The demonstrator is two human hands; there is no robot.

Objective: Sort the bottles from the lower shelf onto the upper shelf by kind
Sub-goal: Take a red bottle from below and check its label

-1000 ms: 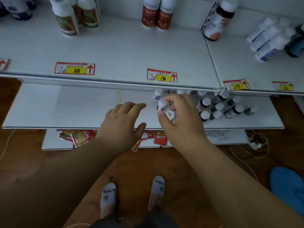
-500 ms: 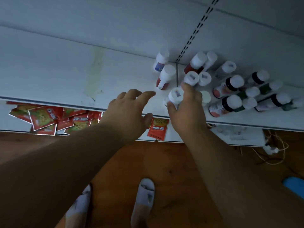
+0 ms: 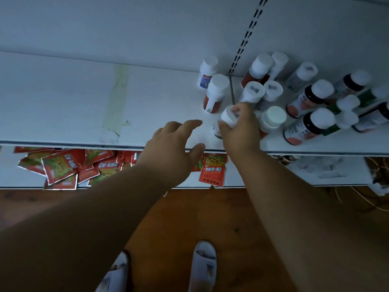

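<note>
I saw the white shelf (image 3: 63, 98) spread wide, with red packets (image 3: 61, 167) heaped on the ledge below it. My left hand (image 3: 170, 152) hovered at the shelf's front edge, fingers loosely spread, holding nothing. My right hand (image 3: 242, 131) had its fingers wrapped round a white-capped bottle (image 3: 228, 116) standing beside the other bottles (image 3: 311, 114).

red sachet (image 3: 212, 170) w/ Chinese chars, bottle labels too blurry to read
</note>
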